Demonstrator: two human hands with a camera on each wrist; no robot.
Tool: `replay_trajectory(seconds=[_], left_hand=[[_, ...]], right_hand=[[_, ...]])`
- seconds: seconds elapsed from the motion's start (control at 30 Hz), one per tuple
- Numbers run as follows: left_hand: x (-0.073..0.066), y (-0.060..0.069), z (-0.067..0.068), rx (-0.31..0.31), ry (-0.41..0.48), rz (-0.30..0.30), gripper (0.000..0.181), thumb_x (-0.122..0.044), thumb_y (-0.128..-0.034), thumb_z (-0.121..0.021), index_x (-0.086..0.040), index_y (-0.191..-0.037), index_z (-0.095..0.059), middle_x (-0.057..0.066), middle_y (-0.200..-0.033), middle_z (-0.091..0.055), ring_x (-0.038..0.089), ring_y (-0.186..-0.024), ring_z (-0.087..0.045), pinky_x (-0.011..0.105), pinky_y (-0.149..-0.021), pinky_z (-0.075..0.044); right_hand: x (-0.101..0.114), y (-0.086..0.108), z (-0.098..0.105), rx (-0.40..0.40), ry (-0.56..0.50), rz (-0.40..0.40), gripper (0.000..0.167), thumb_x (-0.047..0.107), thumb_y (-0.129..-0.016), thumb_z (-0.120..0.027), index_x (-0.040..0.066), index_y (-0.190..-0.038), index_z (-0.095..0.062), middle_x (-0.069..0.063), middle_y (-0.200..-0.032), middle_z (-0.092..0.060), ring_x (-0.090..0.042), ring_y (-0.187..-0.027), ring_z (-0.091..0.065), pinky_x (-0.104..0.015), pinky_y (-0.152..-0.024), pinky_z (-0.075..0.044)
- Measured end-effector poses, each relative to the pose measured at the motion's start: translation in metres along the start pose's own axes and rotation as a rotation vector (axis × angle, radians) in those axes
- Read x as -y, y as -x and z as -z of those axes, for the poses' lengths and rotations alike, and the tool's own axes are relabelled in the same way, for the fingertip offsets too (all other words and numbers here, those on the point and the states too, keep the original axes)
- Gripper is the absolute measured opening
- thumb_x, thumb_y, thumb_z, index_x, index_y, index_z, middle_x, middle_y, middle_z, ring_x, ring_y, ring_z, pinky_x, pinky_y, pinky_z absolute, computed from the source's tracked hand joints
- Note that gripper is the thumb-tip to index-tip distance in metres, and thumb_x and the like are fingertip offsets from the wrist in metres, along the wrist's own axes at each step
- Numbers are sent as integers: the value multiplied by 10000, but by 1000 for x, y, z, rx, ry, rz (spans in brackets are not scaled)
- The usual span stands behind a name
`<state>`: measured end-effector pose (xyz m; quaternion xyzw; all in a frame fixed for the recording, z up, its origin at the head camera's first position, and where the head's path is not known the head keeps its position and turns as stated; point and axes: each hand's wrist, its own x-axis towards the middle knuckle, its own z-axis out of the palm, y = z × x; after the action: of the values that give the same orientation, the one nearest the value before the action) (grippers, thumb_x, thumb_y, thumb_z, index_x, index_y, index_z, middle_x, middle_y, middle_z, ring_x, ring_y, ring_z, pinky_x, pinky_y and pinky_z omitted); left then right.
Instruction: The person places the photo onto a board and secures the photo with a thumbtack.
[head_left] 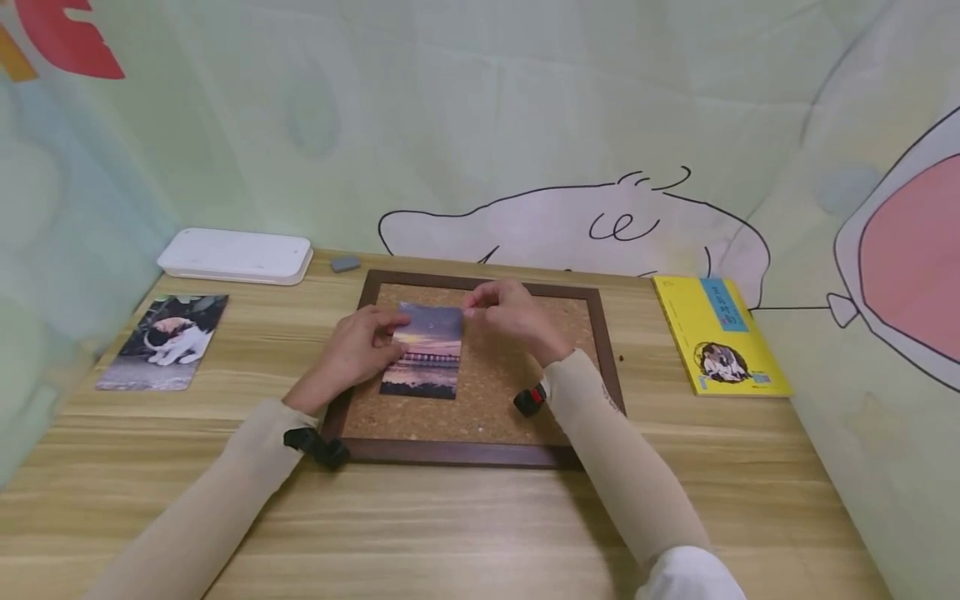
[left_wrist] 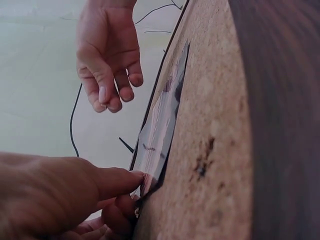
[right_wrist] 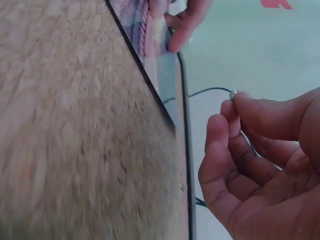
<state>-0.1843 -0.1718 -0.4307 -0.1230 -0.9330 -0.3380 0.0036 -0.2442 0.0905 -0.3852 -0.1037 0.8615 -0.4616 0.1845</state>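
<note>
My left hand (head_left: 360, 347) grips the pier photo (head_left: 429, 352) over the corkboard (head_left: 491, 387), seemingly placing it; my right hand (head_left: 513, 313) pinches a pin-like piece (right_wrist: 233, 94) that should press its nearest corner.

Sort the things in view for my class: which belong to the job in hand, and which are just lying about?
In the job, it seems:
sunset photo, held by the left hand
corkboard beneath it
small shiny piece, pinched by the right hand

Probably just lying about:
cat photo (perhaps for later)
white case
grey block
yellow book
</note>
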Motion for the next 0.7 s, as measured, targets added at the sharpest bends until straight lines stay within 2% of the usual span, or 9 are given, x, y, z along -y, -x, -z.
replay_trajectory(seconds=[0.13,0.33,0.7], left_hand=[[0,0,-1,-1,-5,7,443,-132,-953,-759,-13,-1377,-711,229,-1202,-675,280,-911,-603,354,-798,-444],[-2,-1,-1,12,-7,17,444,-131,-956,-752,-15,-1382,-710,210,-1143,-653,281,-900,-565,346,-782,-411],[-2,0,0,26,-10,37,450,-141,-971,-748,-20,-1402,-697,206,-1187,-642,266,-901,-530,337,-770,-380]], right_hand=[[1,-11,-11,17,18,14,84,153,-1029,-709,104,-1038,-777,-36,-1057,-684,-200,-986,-570,-333,-833,-480],[4,-25,-21,61,49,30,93,123,-1028,-717,77,-1060,-790,-22,-1004,-675,-153,-907,-584,-254,-756,-496],[7,-37,-30,106,79,24,81,90,-1021,-713,69,-1045,-787,-24,-1003,-675,-164,-908,-567,-255,-746,-463]])
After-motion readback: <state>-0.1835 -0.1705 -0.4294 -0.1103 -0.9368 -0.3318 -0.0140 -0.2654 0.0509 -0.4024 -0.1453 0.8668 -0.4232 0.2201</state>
